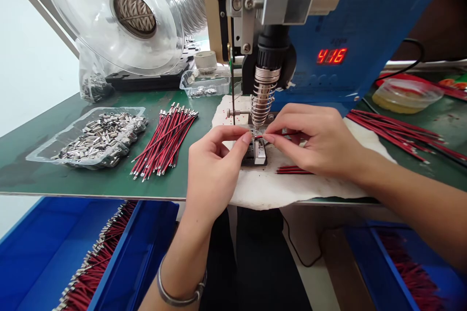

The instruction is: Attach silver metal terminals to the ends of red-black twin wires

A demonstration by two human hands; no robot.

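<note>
Wires [162, 141], red and black, lie bundled on the left of the table [22, 175], just right of a clear tray [40, 156] of metal parts [105, 136]. Loose strands [397, 133] lie at the right, near a plastic tub [408, 99]. On the far side stands a blue machine [365, 9]; its spring-wrapped tip [263, 92] hangs over a small fixture [260, 153], crowding the fingertips. A pale cloth [255, 194] spreads beneath. The right hand [315, 143] pinches a red-and-black wire [259, 137], which reaches left over the fixture, between the hands. Thumb and forefinger of the left hand [215, 170] nearly meet at its left; whether they grip anything, I cannot tell.
</note>
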